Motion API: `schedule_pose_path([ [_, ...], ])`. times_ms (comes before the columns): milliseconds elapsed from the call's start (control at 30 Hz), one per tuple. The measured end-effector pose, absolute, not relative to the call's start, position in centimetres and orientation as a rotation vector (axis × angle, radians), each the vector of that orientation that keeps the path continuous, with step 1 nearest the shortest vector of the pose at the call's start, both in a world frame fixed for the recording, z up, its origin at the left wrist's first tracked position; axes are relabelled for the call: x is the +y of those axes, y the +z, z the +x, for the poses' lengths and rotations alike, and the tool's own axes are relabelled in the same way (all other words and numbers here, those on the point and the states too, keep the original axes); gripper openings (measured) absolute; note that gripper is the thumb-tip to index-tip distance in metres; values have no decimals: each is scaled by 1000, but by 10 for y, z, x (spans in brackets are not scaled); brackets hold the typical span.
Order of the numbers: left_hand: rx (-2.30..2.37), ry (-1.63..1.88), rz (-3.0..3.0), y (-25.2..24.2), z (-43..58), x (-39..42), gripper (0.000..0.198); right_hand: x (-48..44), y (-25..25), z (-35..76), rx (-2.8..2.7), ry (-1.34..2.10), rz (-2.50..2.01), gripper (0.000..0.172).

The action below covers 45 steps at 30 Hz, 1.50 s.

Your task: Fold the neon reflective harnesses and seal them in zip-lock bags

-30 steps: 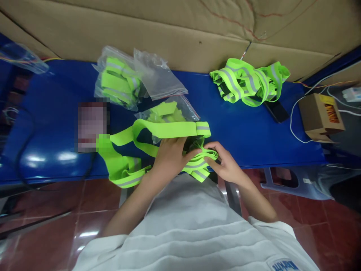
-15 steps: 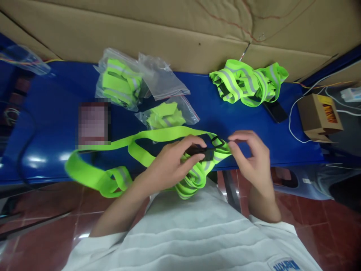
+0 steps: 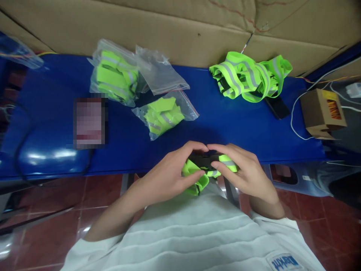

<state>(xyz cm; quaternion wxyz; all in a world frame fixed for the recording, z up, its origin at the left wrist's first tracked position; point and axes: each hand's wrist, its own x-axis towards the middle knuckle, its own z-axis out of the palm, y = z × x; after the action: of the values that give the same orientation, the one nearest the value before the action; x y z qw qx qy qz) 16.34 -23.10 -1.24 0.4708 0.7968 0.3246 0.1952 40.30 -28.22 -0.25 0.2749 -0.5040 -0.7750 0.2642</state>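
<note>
Both hands meet at the near edge of the blue bench [image 3: 242,128]. My left hand [image 3: 172,171] and my right hand [image 3: 239,169] are both closed around a bundled neon-green reflective strap [image 3: 197,177] with a black buckle at its top. The fingertips of both hands pinch the buckle between them. Most of the strap is hidden inside my hands, with a green fold showing below them.
On the bench lie a clear bag with folded green straps [image 3: 163,116], a fuller bag [image 3: 115,77] with an empty bag [image 3: 160,75] beside it, and a loose strap pile [image 3: 248,77] over a black phone [image 3: 278,107]. A small cardboard box [image 3: 323,113] and white cables sit at the right.
The long strap that trailed across the bench to the left has been gathered into a small bundle. My right hand has closed onto the buckle beside my left.
</note>
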Motion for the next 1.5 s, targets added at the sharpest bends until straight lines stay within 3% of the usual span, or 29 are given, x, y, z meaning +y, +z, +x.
schedule_pose_path([
  [333,1438,323,2787,15,141,-252,38,-280,1,398,-1919,741,-1455,29],
  [500,1078,649,2777,13,157,-245,44,-278,6,384,-1988,721,-1346,34],
  [600,1002,737,2738,7,163,-241,37,-277,10,379,-1977,754,-1322,37],
  [800,1074,735,2815,-4,161,-241,27,-276,11,374,-1862,956,-1381,34],
  [1133,830,543,3016,-24,153,-219,7,-265,-13,378,-2080,891,-1382,31],
  [1300,1036,338,2839,-34,151,-224,16,-261,-19,378,-2117,845,-1372,22],
  [1433,971,238,2261,-44,135,-215,44,-258,-23,393,-2008,932,-1396,25],
  [1500,922,256,2151,-41,117,-206,41,-257,-24,413,-1925,960,-1443,28],
])
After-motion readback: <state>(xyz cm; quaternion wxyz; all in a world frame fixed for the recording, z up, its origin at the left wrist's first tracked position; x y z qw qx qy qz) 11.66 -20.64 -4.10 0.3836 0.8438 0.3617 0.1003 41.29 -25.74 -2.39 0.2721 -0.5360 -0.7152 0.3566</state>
